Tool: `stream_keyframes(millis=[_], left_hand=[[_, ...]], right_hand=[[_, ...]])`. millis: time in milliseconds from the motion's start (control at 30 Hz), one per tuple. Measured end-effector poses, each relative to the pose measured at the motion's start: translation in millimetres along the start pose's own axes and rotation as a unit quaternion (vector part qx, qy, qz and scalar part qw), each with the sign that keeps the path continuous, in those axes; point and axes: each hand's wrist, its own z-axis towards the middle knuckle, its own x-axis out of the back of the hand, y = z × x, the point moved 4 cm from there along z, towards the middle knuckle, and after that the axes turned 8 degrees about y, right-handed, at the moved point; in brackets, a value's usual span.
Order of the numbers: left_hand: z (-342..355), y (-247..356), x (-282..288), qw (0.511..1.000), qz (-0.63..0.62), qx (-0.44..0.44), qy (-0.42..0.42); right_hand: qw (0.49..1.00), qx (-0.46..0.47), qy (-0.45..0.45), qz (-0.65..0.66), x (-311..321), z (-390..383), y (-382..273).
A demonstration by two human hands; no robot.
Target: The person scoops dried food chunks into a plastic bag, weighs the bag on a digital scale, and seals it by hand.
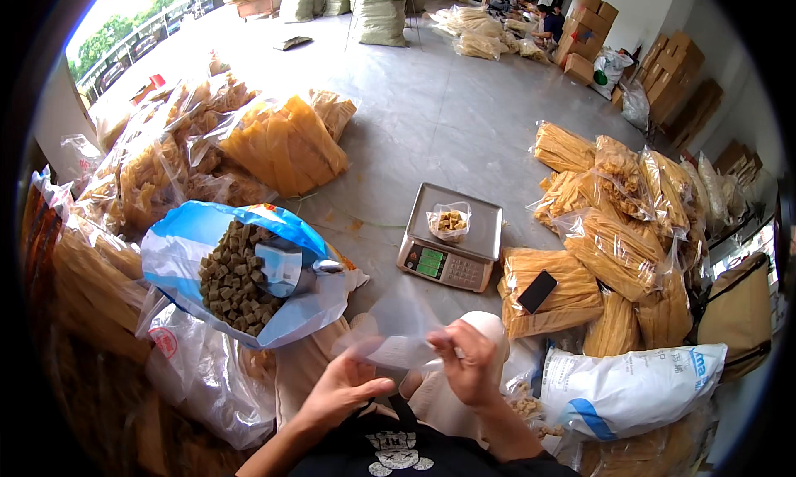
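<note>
Over my lap I hold a small clear plastic bag (pixel 404 323). My right hand (pixel 469 362) pinches its right edge. My left hand (pixel 342 387) grips its left side, with the thumb stretched out. To the left stands a large blue and white sack (pixel 178 257), its mouth wide, full of brown-green cubes (pixel 232 282). A metal scoop (pixel 282 268) rests on the cubes. Ahead of my hands is a digital scale (pixel 448 271) with a lit green display. On its pan sits a small clear bag of tan cubes (pixel 452 221).
Clear bags of yellow dried strips are heaped at the left (pixel 286 145) and right (pixel 613 245). A black phone (pixel 537 292) lies on one right-hand bag. A white sack (pixel 634 386) lies at the near right. Far back are green sacks (pixel 383 17), cardboard boxes (pixel 587 29) and a person (pixel 549 25).
</note>
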Motion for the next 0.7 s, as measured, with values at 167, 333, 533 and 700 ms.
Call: stream_keyframes(millis=[167,333,533,700], left_hand=[[17,-33,20,0.987,0.133,-0.026,0.085],[39,-55,32,0.977,0.147,0.004,0.153],[47,-67,26,0.983,0.092,-0.013,0.161],[55,-74,49,0.963,0.204,-0.088,0.151]], right_hand=[[0.995,-0.050,-0.015,-0.082,-20,-18,13],[0.980,-0.031,0.048,-0.188,-24,-21,8],[0.992,-0.016,-0.063,-0.110,-39,-46,13],[0.985,-0.164,0.018,-0.047,-27,-48,41]])
